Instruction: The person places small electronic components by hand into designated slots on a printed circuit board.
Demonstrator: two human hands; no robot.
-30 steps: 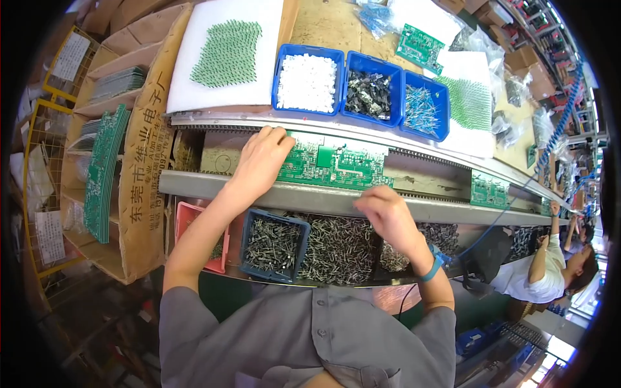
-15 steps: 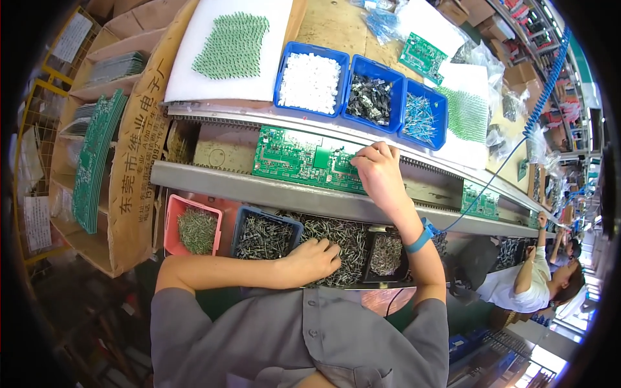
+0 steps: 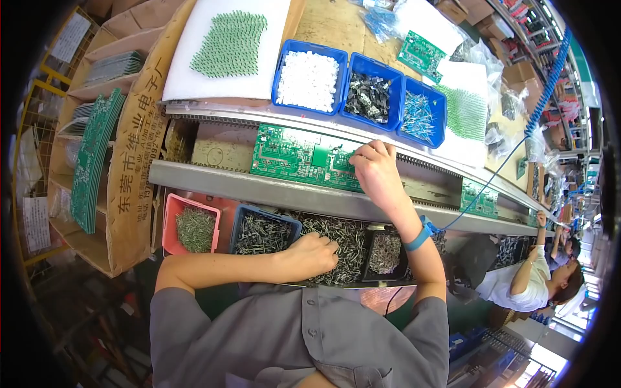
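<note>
A green circuit board [image 3: 291, 155] lies on the conveyor rail [image 3: 259, 187] in front of me. My right hand [image 3: 374, 169] rests on the board's right end, fingertips pinched on its surface; whether it holds a small part I cannot tell. A blue wrist strap [image 3: 419, 236] with a coiled blue cord sits on that wrist. My left hand [image 3: 314, 253] is down in a pile of small dark components [image 3: 343, 242] in the trays under the rail, fingers curled into the parts.
Behind the rail stand three blue bins: white parts [image 3: 309, 81], black parts [image 3: 367, 97], blue-tipped parts [image 3: 419, 116]. A pink tray [image 3: 193, 226] and blue tray [image 3: 262, 234] hold parts below. Cardboard boxes with green boards [image 3: 90, 161] stand left. Another person [image 3: 537, 284] works at right.
My left hand came off the board and dropped into the component pile below. My right hand rose from the trays to the board's right end. The board has shifted along the rail.
</note>
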